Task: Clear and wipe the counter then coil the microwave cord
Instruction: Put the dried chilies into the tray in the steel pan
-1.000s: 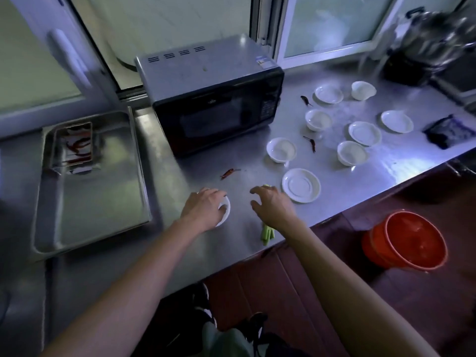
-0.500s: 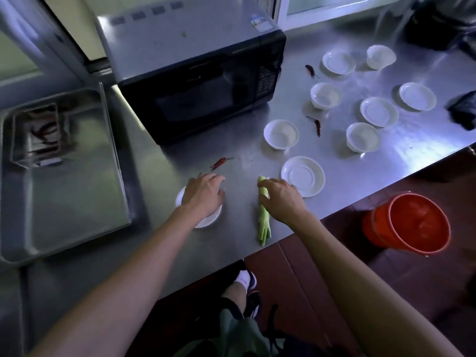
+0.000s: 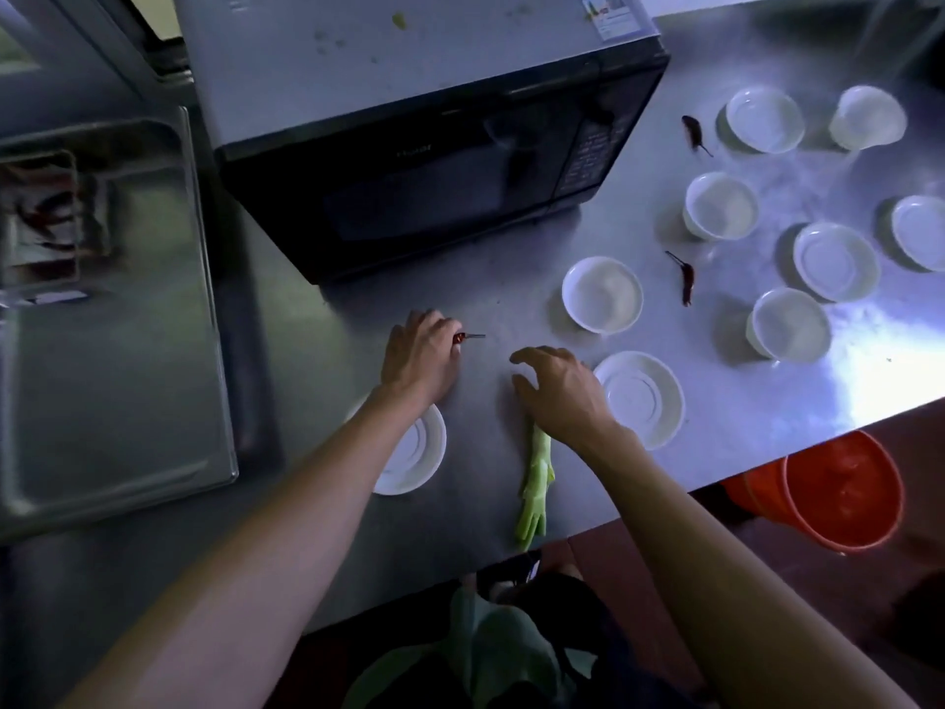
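- Bare counter (image 3: 511,309) strip ran between the hands and the microwave (image 3: 409,145) front.
- Right side was crowded: white dishes (image 3: 602,294), dried chilies (image 3: 685,278).
- Steel tray (image 3: 128,350) blocked the left.

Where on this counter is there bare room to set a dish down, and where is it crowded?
Bare steel lies at the near counter edge between the metal tray and the saucer under the left forearm, and along the bright front edge right of the larger saucer. Right of the microwave it is crowded: white dishes with dried chilies between them.
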A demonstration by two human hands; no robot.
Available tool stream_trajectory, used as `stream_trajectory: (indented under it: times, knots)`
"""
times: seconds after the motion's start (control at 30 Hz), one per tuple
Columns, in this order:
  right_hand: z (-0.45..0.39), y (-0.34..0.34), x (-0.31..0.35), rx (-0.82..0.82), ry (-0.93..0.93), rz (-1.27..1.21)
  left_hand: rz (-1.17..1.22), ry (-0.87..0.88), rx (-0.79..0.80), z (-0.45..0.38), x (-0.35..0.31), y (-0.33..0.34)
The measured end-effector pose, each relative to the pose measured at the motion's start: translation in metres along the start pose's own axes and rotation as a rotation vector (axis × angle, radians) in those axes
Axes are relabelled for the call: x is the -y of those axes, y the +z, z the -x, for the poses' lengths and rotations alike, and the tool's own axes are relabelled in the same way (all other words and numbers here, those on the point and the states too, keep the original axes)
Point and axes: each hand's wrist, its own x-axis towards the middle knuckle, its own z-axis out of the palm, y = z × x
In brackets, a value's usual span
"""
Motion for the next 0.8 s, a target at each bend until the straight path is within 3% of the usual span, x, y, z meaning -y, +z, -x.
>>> stream_trajectory:
  times: [0.47, 0.8]
  knots:
    - [-0.033, -0.022, -0.058, -0.06, -0.109, -0.137, 0.0, -0.107, -0.021, -0.014, -0.015, 0.024]
    - [-0.055, -0.073, -0.123, -0.099, -0.257, -0.296, 0.122, -0.204, -0.232, -0.031, -0.099, 0.003]
